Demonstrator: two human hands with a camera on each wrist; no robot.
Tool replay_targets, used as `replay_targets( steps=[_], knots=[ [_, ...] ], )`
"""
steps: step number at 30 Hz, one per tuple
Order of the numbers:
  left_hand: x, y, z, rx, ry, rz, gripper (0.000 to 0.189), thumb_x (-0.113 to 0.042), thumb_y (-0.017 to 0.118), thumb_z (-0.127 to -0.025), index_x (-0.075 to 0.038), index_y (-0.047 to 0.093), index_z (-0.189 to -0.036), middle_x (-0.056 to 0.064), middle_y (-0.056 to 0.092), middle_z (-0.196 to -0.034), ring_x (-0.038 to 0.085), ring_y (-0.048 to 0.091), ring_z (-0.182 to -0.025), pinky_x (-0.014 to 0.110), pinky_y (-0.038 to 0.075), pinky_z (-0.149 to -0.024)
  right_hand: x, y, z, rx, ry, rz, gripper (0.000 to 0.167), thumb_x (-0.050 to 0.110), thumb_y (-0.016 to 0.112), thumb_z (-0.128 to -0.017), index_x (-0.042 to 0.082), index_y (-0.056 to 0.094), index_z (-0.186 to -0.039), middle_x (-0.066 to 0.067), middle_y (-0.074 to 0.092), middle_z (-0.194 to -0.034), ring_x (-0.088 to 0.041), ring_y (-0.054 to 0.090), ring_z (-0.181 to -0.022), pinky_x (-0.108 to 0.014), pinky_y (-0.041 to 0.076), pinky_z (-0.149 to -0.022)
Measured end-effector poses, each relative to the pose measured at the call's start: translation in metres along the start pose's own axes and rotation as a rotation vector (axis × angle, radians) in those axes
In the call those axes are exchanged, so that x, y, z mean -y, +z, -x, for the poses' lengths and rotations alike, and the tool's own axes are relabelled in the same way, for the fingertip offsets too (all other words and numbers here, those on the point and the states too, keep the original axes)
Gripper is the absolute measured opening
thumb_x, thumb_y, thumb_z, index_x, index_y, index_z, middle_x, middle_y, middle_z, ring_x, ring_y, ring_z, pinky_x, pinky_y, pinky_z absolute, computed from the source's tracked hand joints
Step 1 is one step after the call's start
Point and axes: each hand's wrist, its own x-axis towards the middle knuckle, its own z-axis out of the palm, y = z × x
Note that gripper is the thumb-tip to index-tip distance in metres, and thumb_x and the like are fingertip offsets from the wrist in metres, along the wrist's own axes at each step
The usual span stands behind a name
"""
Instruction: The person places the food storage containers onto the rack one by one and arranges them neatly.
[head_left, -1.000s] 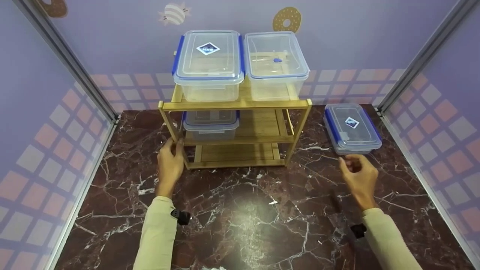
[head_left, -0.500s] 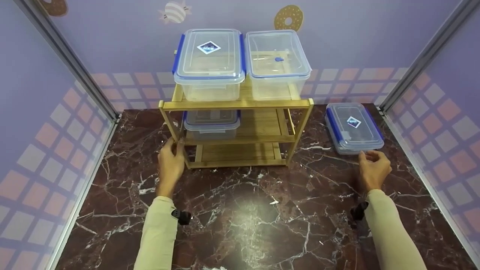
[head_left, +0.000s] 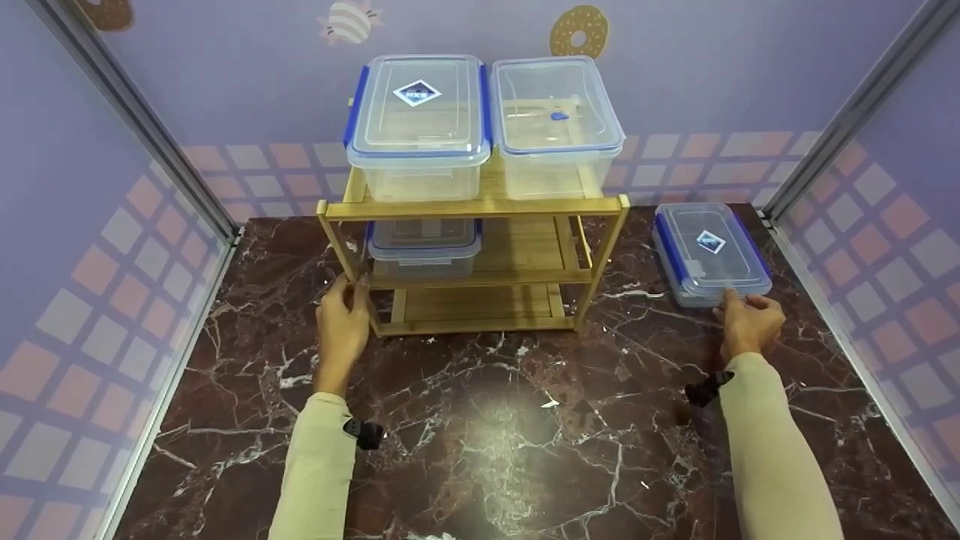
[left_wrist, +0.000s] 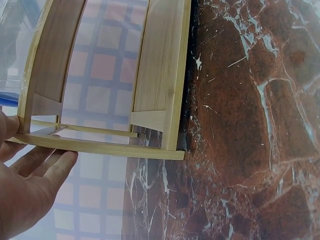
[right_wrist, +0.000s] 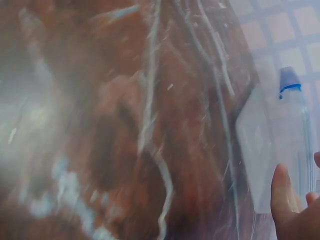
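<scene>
My left hand (head_left: 343,324) grips the front left post of a three-tier wooden rack (head_left: 491,208). In the left wrist view the fingers (left_wrist: 47,165) wrap the post from one side, with the thumb on the other. On the table to the right lies a flat, clear plastic food container (head_left: 724,268) with blue side clips and a diamond label. At its front edge is my right hand (head_left: 752,326), one finger reaching up to the lid's rim. The right wrist view shows a fingertip (right_wrist: 281,182) overlapping the clear container wall (right_wrist: 257,145); the other fingers are mostly cut off.
Two larger clear containers, one with blue clips (head_left: 420,131) and one with a blue valve (head_left: 551,139), stand on the top shelf. Another container (head_left: 424,251) sits on the middle shelf's left. Panelled walls enclose the dark marbled tabletop (head_left: 525,435) on three sides.
My right hand has moved right and forward to the front edge of the flat container, one finger now at its rim. The left hand has stayed on the rack's post.
</scene>
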Motion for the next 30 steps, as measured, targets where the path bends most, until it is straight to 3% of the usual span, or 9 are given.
replay_targets(
  steps=[3, 7, 10, 14, 21, 30],
  knots=[
    [0.001, 0.000, 0.001, -0.001, -0.001, 0.002, 0.030, -0.024, 0.054, -0.106, -0.003, 0.065, -0.124, 0.019, 0.070, -0.105, 0.033, 0.065, -0.095, 0.050, 0.050, -0.087, 0.007, 0.004, 0.001, 0.016, 0.113, -0.184, 0.035, 0.004, 0.080, -0.085, 0.005, 0.049, -0.101, -0.003, 0.063, -0.084, -0.012, 0.070, -0.062, -0.026, 0.058, -0.065],
    [0.000, 0.000, 0.002, -0.003, 0.002, 0.000, 0.029, -0.025, 0.054, -0.106, -0.004, 0.065, -0.123, 0.018, 0.070, -0.102, 0.033, 0.064, -0.092, 0.050, 0.049, -0.086, 0.013, 0.006, 0.001, 0.018, 0.257, -0.314, 0.030, 0.000, 0.080, -0.084, 0.003, 0.051, -0.090, -0.004, 0.069, -0.075, -0.015, 0.070, -0.066, -0.028, 0.059, -0.070],
    [0.000, 0.000, 0.002, -0.002, 0.004, -0.001, 0.028, -0.025, 0.054, -0.106, -0.004, 0.066, -0.121, 0.017, 0.070, -0.100, 0.032, 0.062, -0.090, 0.050, 0.049, -0.085, 0.015, 0.006, 0.001, 0.026, 0.313, -0.324, 0.026, 0.001, 0.081, -0.083, 0.003, 0.055, -0.084, -0.003, 0.071, -0.073, -0.015, 0.070, -0.069, -0.027, 0.059, -0.072],
    [-0.001, 0.000, 0.001, 0.001, 0.000, -0.001, 0.029, -0.025, 0.054, -0.106, -0.005, 0.065, -0.123, 0.018, 0.070, -0.103, 0.033, 0.063, -0.092, 0.050, 0.049, -0.087, 0.014, 0.007, 0.001, 0.042, 0.365, -0.356, 0.023, -0.001, 0.081, -0.082, 0.003, 0.059, -0.088, -0.006, 0.070, -0.071, -0.016, 0.069, -0.070, -0.026, 0.058, -0.074],
    [0.000, 0.000, 0.000, 0.016, 0.003, 0.012, 0.027, -0.025, 0.052, -0.107, -0.004, 0.065, -0.120, 0.020, 0.070, -0.107, 0.033, 0.065, -0.097, 0.050, 0.051, -0.086, 0.007, 0.011, 0.006, 0.077, 0.416, -0.435, 0.041, -0.008, 0.081, -0.079, 0.003, 0.048, -0.101, -0.010, 0.065, -0.067, -0.019, 0.067, -0.062, -0.029, 0.058, -0.078],
    [0.001, -0.001, 0.001, 0.009, -0.003, -0.007, 0.027, -0.026, 0.053, -0.107, -0.005, 0.065, -0.118, 0.017, 0.068, -0.103, 0.032, 0.062, -0.093, 0.049, 0.049, -0.086, -0.011, 0.012, 0.030, 0.243, 0.492, -0.473, 0.019, -0.009, 0.081, -0.079, -0.002, 0.067, -0.089, -0.015, 0.073, -0.083, -0.023, 0.072, -0.075, -0.031, 0.055, -0.088]
  ],
)
